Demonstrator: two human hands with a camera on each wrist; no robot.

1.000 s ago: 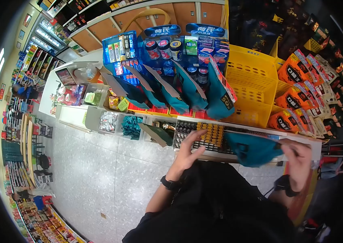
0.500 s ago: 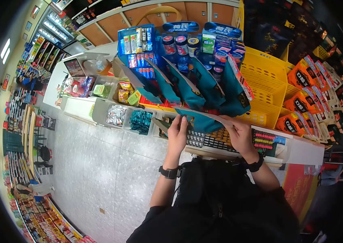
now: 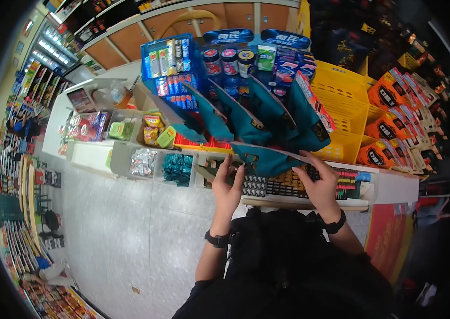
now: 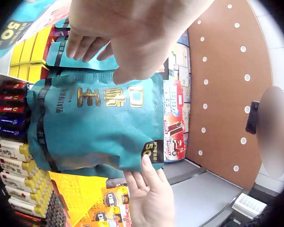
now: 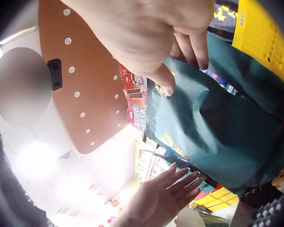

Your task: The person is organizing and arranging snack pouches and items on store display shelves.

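A teal printed bag stands at the counter's near side, in front of a row of similar teal bags. At its left edge is my left hand, its fingers extended and spread from the thumb. My right hand is at the other edge, with thumb and fingers apart around the corner. Whether either hand still touches the bag, I cannot tell.
Below the bag lie rows of small black and yellow items. Bins of small packets are on the left. Gum displays rise behind, and yellow baskets and orange bags are on the right.
The teal bag moved from the right to the front of the row, and both hands came to its edges. More recently, thumbs and fingers have spread apart.
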